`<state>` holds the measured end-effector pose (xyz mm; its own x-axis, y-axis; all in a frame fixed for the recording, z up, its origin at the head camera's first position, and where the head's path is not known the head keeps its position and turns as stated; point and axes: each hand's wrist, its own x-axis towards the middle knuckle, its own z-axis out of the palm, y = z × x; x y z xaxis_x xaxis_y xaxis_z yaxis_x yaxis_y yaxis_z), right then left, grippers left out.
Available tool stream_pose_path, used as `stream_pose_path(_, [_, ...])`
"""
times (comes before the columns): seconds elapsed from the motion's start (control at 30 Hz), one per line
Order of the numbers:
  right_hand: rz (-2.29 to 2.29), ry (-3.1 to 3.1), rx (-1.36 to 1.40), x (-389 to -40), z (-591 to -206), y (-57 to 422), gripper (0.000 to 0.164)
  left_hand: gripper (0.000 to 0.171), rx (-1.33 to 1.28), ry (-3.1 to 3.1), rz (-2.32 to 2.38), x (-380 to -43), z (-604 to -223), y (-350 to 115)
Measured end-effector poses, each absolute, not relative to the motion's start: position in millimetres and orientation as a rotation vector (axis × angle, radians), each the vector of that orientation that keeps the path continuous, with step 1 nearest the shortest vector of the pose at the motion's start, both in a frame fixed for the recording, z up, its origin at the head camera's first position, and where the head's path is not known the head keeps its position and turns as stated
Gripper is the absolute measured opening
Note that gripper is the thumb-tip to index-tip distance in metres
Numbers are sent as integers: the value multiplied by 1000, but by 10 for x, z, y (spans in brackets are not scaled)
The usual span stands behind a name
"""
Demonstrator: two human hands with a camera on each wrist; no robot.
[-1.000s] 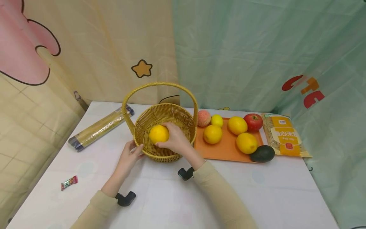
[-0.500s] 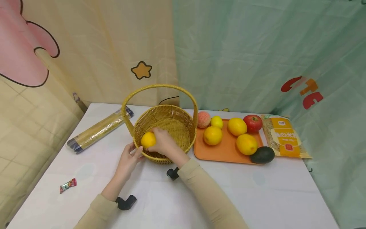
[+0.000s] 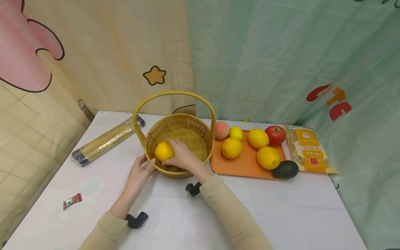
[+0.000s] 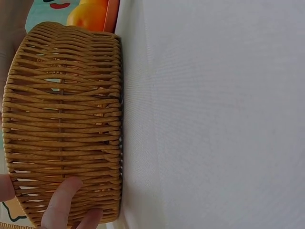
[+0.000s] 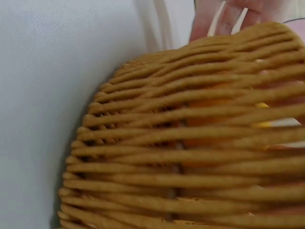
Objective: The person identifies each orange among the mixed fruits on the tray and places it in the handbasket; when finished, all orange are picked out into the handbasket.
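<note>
A woven basket (image 3: 203,151) with a tall arched handle stands on the table. My left hand (image 3: 139,174) holds its near left side, thumb at the rim and fingers against the outer wall; in the left wrist view fingertips (image 4: 62,202) press on the weave. My right hand (image 3: 182,155) reaches over the near rim and grips a round yellow fruit (image 3: 164,151) inside the basket, at its left side. In the right wrist view the basket wall (image 5: 190,157) covers most of the frame, and an orange patch shows through its gaps.
Right of the basket, an orange tray (image 3: 237,169) carries several yellow fruits (image 3: 268,158), a red apple (image 3: 275,135) and a dark green oval fruit (image 3: 285,169). A peach (image 3: 222,130) sits by the basket. A grain bag (image 3: 309,149), noodle pack (image 3: 107,140) and candy (image 3: 72,201) lie around.
My right hand has carried the yellow fruit from the middle of the basket to its left side, and still grips it. My left hand stays at the rim.
</note>
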<state>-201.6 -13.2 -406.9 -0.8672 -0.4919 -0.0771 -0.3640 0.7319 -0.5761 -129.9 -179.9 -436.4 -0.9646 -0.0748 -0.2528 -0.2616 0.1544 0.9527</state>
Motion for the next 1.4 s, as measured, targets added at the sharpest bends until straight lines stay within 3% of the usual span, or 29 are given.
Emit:
stream_pose_path(0.33, [-1073, 2796, -746, -1911, -3779, 365, 53, 63, -346, 2277, 1935, -1302, -4365, -1783])
stream_pose_path(0.63, [-1430, 2888, -615, -1864, -3672, 1064, 39, 61, -353, 2306, 1915, -1296, -4380, -1787])
stream_pose_path(1.0, [-1581, 2901, -261, -1864, -3796, 1734, 37, 62, -336, 2317, 1881, -1281, -4375, -1809])
stream_pose_path(1.4, [-1415, 2942, -23, -1938, -4016, 1981, 46, 62, -325, 2313, 1885, -1308, -4361, -1804])
